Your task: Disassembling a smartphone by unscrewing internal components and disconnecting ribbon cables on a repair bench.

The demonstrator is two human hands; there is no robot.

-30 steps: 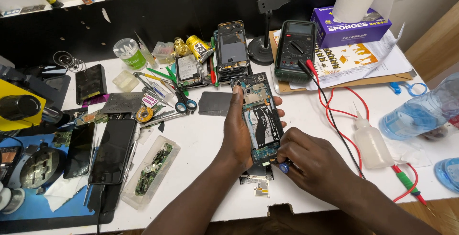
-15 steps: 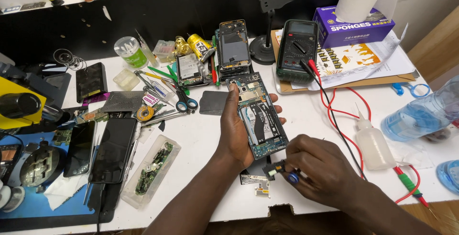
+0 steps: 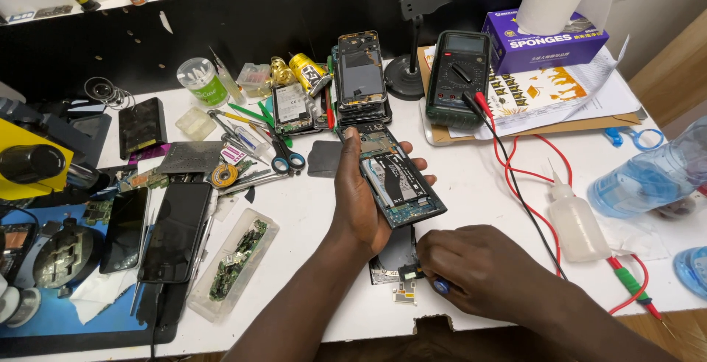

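Observation:
My left hand [image 3: 361,196] grips an opened smartphone [image 3: 401,178] with its back cover off, raised a little over the white table and tilted, with the circuit board and battery showing. My right hand [image 3: 471,270] is lower, near the table's front edge, pinching a small blue-tipped tool [image 3: 440,285] whose tip meets a tiny part [image 3: 406,275]. Under the phone lies a dark flat phone part [image 3: 394,255].
A multimeter [image 3: 456,78] with red and black leads [image 3: 515,170] stands at the back, by a stack of phone frames [image 3: 361,75]. Scissors [image 3: 283,157], tweezers and two dark phones [image 3: 158,229] lie left. A squeeze bottle [image 3: 574,218] and a water bottle [image 3: 648,178] are right.
My right hand has dropped from the phone's lower end down to the table's front edge with the small tool. The left hand keeps holding the phone, slightly shifted.

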